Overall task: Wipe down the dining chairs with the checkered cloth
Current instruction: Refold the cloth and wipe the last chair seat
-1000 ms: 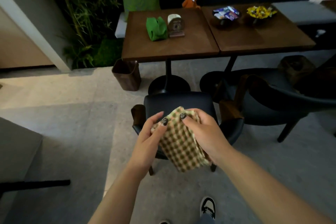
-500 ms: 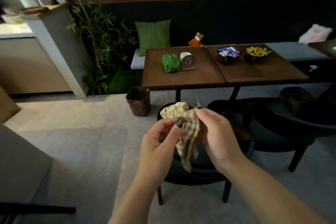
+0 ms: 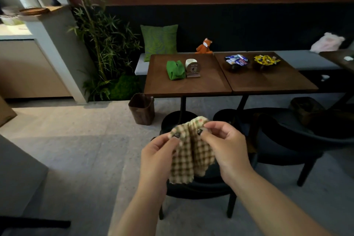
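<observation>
Checkered cloth (image 3: 191,151) pinched at top edge by left hand (image 3: 157,151) and right hand (image 3: 228,145), held above dark chair (image 3: 201,188). Risk: pinch is slackened, cloth is dropped to floor, chair left unwiped.

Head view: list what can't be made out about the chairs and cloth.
- Near chair: seat mostly hidden by both hands and the cloth.
- Right chair: too dark to judge its surface; cut off by the right edge.
- Cloth: bunched between left hand and right hand, full shape hidden.
</observation>
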A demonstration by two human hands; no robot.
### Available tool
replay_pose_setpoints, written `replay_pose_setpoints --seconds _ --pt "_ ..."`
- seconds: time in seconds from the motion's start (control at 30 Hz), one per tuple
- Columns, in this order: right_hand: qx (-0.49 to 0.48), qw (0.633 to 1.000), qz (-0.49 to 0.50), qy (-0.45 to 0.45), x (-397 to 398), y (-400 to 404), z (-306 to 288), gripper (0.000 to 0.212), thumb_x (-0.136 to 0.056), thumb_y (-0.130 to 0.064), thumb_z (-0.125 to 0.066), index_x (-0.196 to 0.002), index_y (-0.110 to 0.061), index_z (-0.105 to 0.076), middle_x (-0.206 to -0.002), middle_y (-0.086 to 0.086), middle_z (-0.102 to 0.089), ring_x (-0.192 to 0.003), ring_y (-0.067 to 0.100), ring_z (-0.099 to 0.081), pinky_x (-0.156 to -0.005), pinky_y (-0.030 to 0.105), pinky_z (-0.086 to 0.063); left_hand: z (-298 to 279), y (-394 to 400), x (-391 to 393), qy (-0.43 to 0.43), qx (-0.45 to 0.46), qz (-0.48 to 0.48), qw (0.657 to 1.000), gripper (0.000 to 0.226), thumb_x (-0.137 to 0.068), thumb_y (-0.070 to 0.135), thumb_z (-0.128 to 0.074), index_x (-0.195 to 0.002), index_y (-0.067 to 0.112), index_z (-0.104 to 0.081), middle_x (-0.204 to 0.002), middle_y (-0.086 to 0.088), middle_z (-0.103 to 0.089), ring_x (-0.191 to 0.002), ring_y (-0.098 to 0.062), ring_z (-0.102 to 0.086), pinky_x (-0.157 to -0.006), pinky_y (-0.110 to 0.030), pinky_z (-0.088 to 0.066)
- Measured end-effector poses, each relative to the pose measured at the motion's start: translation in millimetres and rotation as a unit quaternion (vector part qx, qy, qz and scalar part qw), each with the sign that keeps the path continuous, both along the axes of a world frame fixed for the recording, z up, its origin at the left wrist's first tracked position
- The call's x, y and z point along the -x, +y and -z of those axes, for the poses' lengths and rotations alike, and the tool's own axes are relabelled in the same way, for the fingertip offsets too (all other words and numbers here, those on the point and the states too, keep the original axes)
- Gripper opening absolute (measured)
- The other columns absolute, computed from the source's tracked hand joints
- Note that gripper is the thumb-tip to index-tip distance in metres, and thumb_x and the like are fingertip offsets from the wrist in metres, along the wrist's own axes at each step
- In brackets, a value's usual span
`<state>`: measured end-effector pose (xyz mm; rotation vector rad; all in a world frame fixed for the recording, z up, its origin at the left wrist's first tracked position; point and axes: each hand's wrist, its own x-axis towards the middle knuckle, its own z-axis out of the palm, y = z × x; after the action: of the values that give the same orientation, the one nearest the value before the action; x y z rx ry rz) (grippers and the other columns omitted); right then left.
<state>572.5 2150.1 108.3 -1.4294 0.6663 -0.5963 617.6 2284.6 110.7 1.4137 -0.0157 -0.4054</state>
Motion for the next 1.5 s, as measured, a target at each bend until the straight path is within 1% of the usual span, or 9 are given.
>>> replay_pose_setpoints --seconds 0.33,0.57,0.7,0.8,0.9,1.2,1.33,1.43,1.5 --pt "0.305 0.95 -0.026 -0.058 33.5 -18.6 1.4 0.034 -0.084 -0.012 -0.07 -0.116 -0.018 -0.063 -0.102 -0.014 -0.069 -0.097 -0.006 -0.063 -0.081 0.012 -0.051 -1.3 -39.9 6.8 0.014 0.002 0.053 0.999 0.027 -0.098 0.024 -0.052 -0.089 0.028 -0.078 -0.092 -0.003 -0.076 -0.086 -0.016 -0.073 -0.067 -0.028 -0.057" --pt "0.26 0.949 -0.167 -0.066 37.5 -19.5 6.9 0.046 -0.09 0.003 -0.056 -0.127 -0.023 -0.055 -0.116 -0.018 -0.066 -0.113 -0.004 -0.058 -0.094 0.024 -0.051 0.0 -43.5 8.7 -0.005 0.037 0.093 0.995 0.031 -0.099 0.036 -0.048 -0.097 0.025 -0.077 -0.101 -0.005 -0.075 -0.096 -0.018 -0.071 -0.075 -0.029 -0.055" --pt "0.249 0.965 -0.048 -0.071 32.8 -24.6 11.8 0.046 -0.085 -0.005 -0.068 -0.125 -0.023 -0.054 -0.115 -0.016 -0.062 -0.112 0.003 -0.058 -0.092 0.025 -0.05 4.5 -38.8 6.3 -0.011 0.006 0.053 0.999 0.024 -0.098 0.018 -0.052 -0.096 0.022 -0.075 -0.095 -0.004 -0.076 -0.091 -0.019 -0.072 -0.072 -0.03 -0.053" --pt "0.066 0.993 -0.092 0.022 22.1 -32.7 7.6 0.054 -0.08 -0.023 -0.075 -0.127 -0.032 -0.051 -0.118 -0.02 -0.059 -0.11 -0.002 -0.055 -0.086 0.017 -0.045 5.0 -31.4 3.5 0.017 0.02 0.046 0.999 0.029 -0.099 0.019 -0.047 -0.096 0.022 -0.076 -0.1 -0.004 -0.075 -0.093 -0.02 -0.072 -0.075 -0.037 -0.055" --pt "-0.047 0.975 -0.218 0.023 16.9 -38.1 7.9 0.02 -0.082 -0.019 -0.071 -0.102 -0.022 -0.069 -0.099 -0.005 -0.073 -0.099 0.013 -0.067 -0.08 0.026 -0.05 6.8 -19.7 -1.5 0.01 0.021 0.038 0.999 0.032 -0.095 0.03 -0.045 -0.095 0.02 -0.075 -0.099 -0.005 -0.075 -0.094 -0.022 -0.071 -0.074 -0.039 -0.056" --pt "0.215 0.972 -0.096 0.009 9.3 -14.3 0.8 0.024 -0.086 -0.044 -0.061 -0.088 -0.021 -0.069 -0.079 -0.007 -0.072 -0.076 0.002 -0.067 -0.063 0.017 -0.053 12.8 -5.6 -3.5 -0.123 -0.069 0.002 0.99 0.012 -0.094 0.034 -0.058 -0.091 0.026 -0.066 -0.085 0.011 -0.071 -0.081 -0.005 -0.066 -0.071 -0.026 -0.052" --pt "0.357 0.933 0.048 0.017 8.4 -17.4 -3.0 0.025 -0.099 -0.023 -0.047 -0.116 -0.013 -0.062 -0.101 -0.003 -0.068 -0.098 0.008 -0.065 -0.079 0.013 -0.048 11.9 -10.4 -6.0 -0.216 -0.11 -0.009 0.97 0.01 -0.097 0.034 -0.051 -0.092 0.03 -0.058 -0.086 0.016 -0.067 -0.079 0.0 -0.063 -0.066 -0.019 -0.051" --pt "0.497 0.843 -0.123 -0.165 10.4 0.2 1.7 0.045 -0.101 -0.023 -0.037 -0.142 -0.003 -0.041 -0.144 0.008 -0.047 -0.136 0.017 -0.041 -0.111 0.03 -0.034 9.6 -11.2 -14.8 -0.19 -0.094 -0.006 0.977 0.011 -0.098 0.029 -0.053 -0.093 0.024 -0.062 -0.085 0.006 -0.069 -0.081 -0.009 -0.066 -0.071 -0.029 -0.055" --pt "0.495 0.829 -0.251 -0.071 10.5 3.9 24.5 0.051 -0.103 -0.028 -0.031 -0.15 -0.01 -0.024 -0.157 0.004 -0.026 -0.145 0.017 -0.023 -0.118 0.036 -0.02 7.0 -10.3 -22.1 -0.115 -0.039 -0.025 0.992 0.011 -0.097 0.029 -0.054 -0.096 0.024 -0.064 -0.091 0.001 -0.072 -0.088 -0.017 -0.069 -0.077 -0.036 -0.057"
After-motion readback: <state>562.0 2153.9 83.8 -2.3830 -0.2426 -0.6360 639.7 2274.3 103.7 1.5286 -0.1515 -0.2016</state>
